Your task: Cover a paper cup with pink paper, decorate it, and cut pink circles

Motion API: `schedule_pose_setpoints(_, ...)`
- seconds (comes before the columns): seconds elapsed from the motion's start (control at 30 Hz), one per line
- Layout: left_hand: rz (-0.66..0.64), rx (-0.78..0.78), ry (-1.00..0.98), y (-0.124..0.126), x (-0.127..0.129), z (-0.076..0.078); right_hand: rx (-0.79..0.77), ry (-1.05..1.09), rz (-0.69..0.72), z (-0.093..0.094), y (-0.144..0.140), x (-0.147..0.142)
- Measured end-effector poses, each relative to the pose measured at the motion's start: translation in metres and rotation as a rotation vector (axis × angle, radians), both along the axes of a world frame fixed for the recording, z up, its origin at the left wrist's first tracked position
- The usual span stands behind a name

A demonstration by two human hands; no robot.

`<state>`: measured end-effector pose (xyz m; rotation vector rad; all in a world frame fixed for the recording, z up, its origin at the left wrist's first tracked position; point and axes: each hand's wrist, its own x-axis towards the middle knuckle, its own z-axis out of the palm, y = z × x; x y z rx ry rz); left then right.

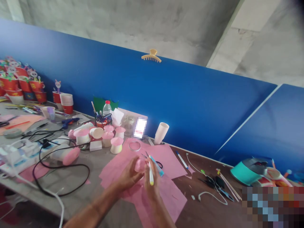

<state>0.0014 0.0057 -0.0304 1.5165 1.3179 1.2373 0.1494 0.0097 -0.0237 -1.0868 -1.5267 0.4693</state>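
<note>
Over the pink paper sheets (pixel 168 193), my left hand (pixel 130 174) is closed on a rounded pink paper piece (pixel 140 165). Close beside it, my right hand (pixel 152 177) grips a white marker (pixel 151 172) with a yellow end pointing toward me. Scissors with thin blades (pixel 145 155) show just past my right fingers. Whether those fingers touch the scissors, I cannot tell. A light blue, flat-looking item (pixel 157 165) lies behind my right hand, partly covered. Farther back on the paper is a clear tape ring (pixel 135 145).
Several white cups with pink tops (pixel 117 145) stand at the back left. A black cable (pixel 89 172) loops across the left side near a power strip (pixel 23 158). A tilted white cup (pixel 161 133) leans by the blue partition (pixel 190 104). Dark scissors (pixel 224 193) lie right.
</note>
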Motion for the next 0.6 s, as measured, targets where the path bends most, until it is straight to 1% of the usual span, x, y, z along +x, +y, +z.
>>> schedule_pose_setpoints(0.07, -0.033, -0.042, -0.048, -0.006, -0.002, 0.009, -0.009, -0.021, 0.0, 0.0, 0.002, 0.001)
schedule_pose_setpoints(0.13, -0.051, -0.039, -0.104, -0.011, -0.003, 0.016, 0.013, -0.036, 0.013, 0.001, 0.003, 0.002)
schedule_pose_setpoints(0.2, -0.066, -0.044, -0.207, -0.014, -0.001, 0.021, 0.033, -0.049, 0.022, 0.001, 0.004, 0.002)
schedule_pose_setpoints(0.3, -0.119, -0.17, -0.407, -0.015, 0.002, 0.026, 0.024, -0.064, 0.018, 0.001, 0.003, 0.003)
schedule_pose_setpoints(0.37, -0.137, -0.247, -0.464, -0.015, 0.004, 0.027, 0.003, -0.056, 0.011, 0.001, 0.003, 0.003)
schedule_pose_setpoints(0.43, -0.113, -0.239, -0.445, -0.014, 0.004, 0.026, -0.019, -0.006, 0.004, 0.0, 0.003, 0.004)
schedule_pose_setpoints(0.53, -0.06, -0.134, -0.368, -0.01, 0.0, 0.02, -0.07, 0.116, 0.012, 0.001, 0.006, 0.004)
schedule_pose_setpoints(0.6, -0.046, -0.084, -0.314, -0.008, -0.003, 0.016, -0.118, 0.184, 0.022, 0.003, 0.009, 0.004)
